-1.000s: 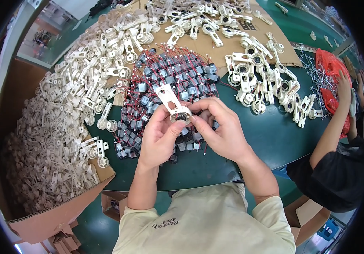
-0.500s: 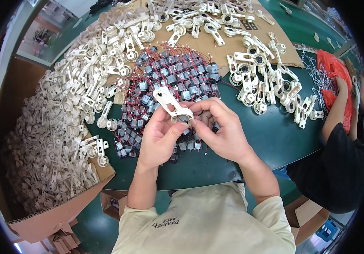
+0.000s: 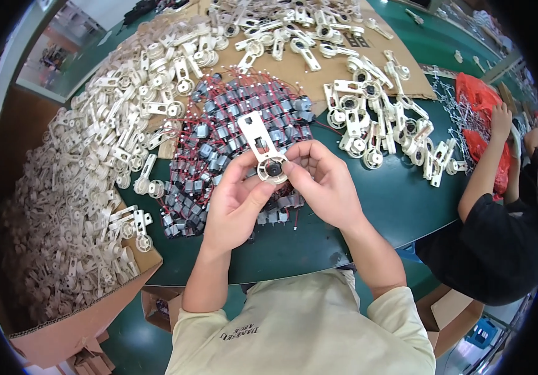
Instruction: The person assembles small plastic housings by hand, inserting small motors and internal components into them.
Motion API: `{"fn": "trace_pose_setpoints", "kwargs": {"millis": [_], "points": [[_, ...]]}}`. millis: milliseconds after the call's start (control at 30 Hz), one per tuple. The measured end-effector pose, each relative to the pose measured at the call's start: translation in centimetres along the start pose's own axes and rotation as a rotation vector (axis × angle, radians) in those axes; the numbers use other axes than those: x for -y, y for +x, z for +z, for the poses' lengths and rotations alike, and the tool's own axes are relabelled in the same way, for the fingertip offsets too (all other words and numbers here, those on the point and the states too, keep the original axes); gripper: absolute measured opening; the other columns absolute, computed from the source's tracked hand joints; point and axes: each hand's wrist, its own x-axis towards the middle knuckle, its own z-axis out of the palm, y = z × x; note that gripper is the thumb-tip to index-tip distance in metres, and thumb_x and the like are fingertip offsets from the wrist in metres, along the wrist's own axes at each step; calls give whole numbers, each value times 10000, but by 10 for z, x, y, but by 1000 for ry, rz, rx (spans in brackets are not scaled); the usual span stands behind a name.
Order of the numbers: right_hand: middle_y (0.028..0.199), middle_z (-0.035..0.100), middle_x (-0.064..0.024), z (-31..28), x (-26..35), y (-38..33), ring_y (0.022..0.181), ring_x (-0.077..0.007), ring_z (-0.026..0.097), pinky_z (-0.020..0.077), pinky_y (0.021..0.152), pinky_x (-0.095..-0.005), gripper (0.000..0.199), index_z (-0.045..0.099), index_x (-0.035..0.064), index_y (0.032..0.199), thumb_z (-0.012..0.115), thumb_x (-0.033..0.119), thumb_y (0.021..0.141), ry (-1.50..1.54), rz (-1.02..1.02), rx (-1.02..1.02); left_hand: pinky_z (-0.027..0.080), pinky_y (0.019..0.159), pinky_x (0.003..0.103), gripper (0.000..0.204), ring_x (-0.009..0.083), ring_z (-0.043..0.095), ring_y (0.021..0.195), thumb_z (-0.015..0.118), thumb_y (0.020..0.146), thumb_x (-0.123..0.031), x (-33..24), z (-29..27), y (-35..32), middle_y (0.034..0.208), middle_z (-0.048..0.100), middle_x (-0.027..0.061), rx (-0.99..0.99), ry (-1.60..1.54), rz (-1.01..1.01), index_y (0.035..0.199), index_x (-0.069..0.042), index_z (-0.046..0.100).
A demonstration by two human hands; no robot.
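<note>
Both hands pinching one white plastic bracket (image 3: 263, 147)

Left hand (image 3: 236, 203) and right hand (image 3: 324, 181) closed around its ring end, above the motor pile (image 3: 231, 134) on the desk (image 3: 394, 206).

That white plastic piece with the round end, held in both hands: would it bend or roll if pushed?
The white plastic bracket probably stays stiff: it juts straight up past the fingers. Likely light. Its flat arm should stop rolling.
</note>
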Motion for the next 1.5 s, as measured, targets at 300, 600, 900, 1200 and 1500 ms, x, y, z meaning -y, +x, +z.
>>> {"fn": "trace_pose_setpoints", "kwargs": {"millis": [300, 600, 900, 1200, 1500], "points": [[972, 571, -38, 2, 5, 0, 826, -55, 558, 465, 671, -210, 206, 480, 9, 1084, 565, 23, 897, 228, 110, 108, 501, 855, 274, 327, 149, 595, 988, 600, 865, 60, 15, -4, -2, 1048, 543, 65, -72, 316, 125, 1180, 31, 516], [965, 569, -57, 6, 4, -2, 803, -69, 557, 473, 664, -238, 200, 469, -4, 1064, 562, 27, 890, 214, 46, 52, 514, 800, 266, 258, 136, 604, 880, 646, 824, 49, 19, 5, 1, 983, 558, 77, -129, 428, 209, 1071, 25, 574], [1008, 582, -52, -7, 3, 2, 883, -84, 580, 495, 735, -237, 241, 470, -18, 1131, 565, 34, 916, 242, 66, 206, 496, 838, 270, 299, 124, 591, 938, 605, 853, 68, 11, 1, -1, 1034, 558, 60, -74, 284, 101, 1138, 32, 521], [946, 596, -76, 14, -6, -6, 828, -93, 604, 503, 693, -248, 197, 456, -10, 1095, 537, -25, 915, 44, -33, 210, 472, 677, 238, 230, 74, 538, 770, 700, 836, -20, 14, -8, -9, 886, 533, 30, -147, 269, 156, 945, -16, 497], [1083, 582, -81, -57, 7, 20, 975, -121, 562, 458, 855, -250, 285, 504, -15, 1172, 597, 84, 921, -186, -154, -410, 480, 734, 232, 255, 104, 605, 838, 599, 877, -31, -65, -48, -12, 899, 644, 47, -469, 649, 27, 1131, -12, 579]]}}
